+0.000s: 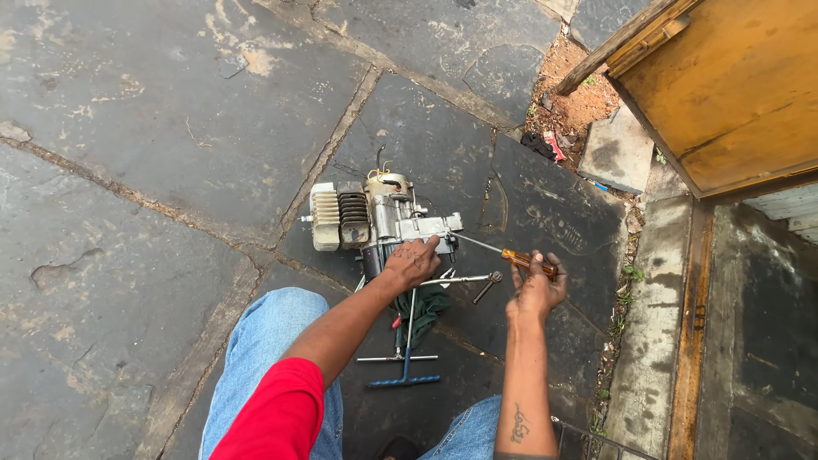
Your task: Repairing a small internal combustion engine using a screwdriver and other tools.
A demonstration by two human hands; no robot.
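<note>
The small grey metal engine (pixel 375 217) is steadied under the closed left hand (pixel 412 262), while the amber-handled screwdriver (pixel 511 255), gripped in the right hand (pixel 535 285), points leftward into it.

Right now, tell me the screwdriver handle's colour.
Translucent amber-orange handle, gripped by the right hand; head view.

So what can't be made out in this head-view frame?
- Screwdriver tip: too small to tell where it meets the engine.
- Engine's near side: covered by the left hand.
- Screwdriver handle: partly wrapped by the right hand.
- Green cloth: mostly hidden under the left forearm and T-handle wrenches.
- Wooden door: cut off by the top and right edges.
</note>
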